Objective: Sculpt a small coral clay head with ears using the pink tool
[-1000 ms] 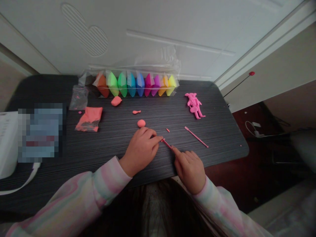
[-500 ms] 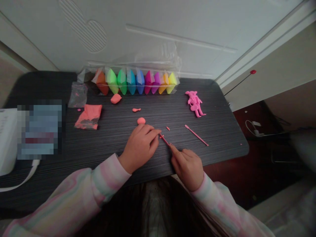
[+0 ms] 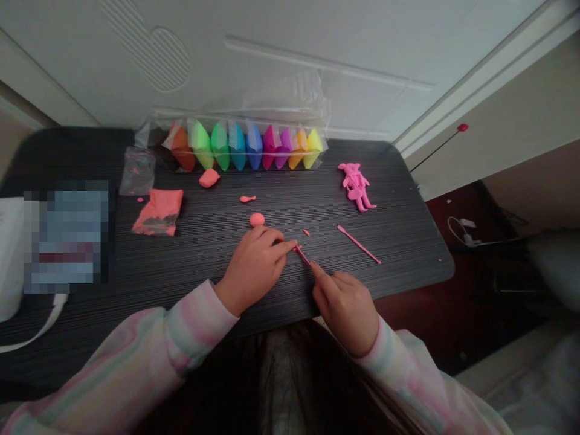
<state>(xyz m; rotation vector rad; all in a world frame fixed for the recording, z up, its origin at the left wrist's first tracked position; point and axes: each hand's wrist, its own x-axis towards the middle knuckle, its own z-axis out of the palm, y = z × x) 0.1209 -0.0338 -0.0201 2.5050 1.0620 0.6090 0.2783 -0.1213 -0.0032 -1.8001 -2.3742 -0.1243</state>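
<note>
My right hand (image 3: pixel 347 308) is closed around a thin pink modelling tool (image 3: pixel 303 256), its index finger stretched along the stick. The tool slants up and left to a small coral clay piece (image 3: pixel 296 248) on the table. My left hand (image 3: pixel 254 263) rests on the tabletop, index finger reaching out to touch the tool's tip; its thumb is partly hidden. Just beyond the left knuckles sits a coral clay ball (image 3: pixel 257 220). A short coral clay strip (image 3: pixel 307 232) lies past the tool tip. Farther back is a small drop-shaped clay piece (image 3: pixel 248 199).
Clay packets (image 3: pixel 238 148) in several colours line the table's back. At right lie a pink clay figure (image 3: pixel 356 186) and a second pink tool (image 3: pixel 359 244). An opened coral clay packet (image 3: pixel 159 211), a coral lump (image 3: pixel 209 178) and a blurred-out device (image 3: pixel 67 235) are on the left.
The view has shifted slightly. Both hands stay in nearly the same place, with the tool still at the small clay piece.
</note>
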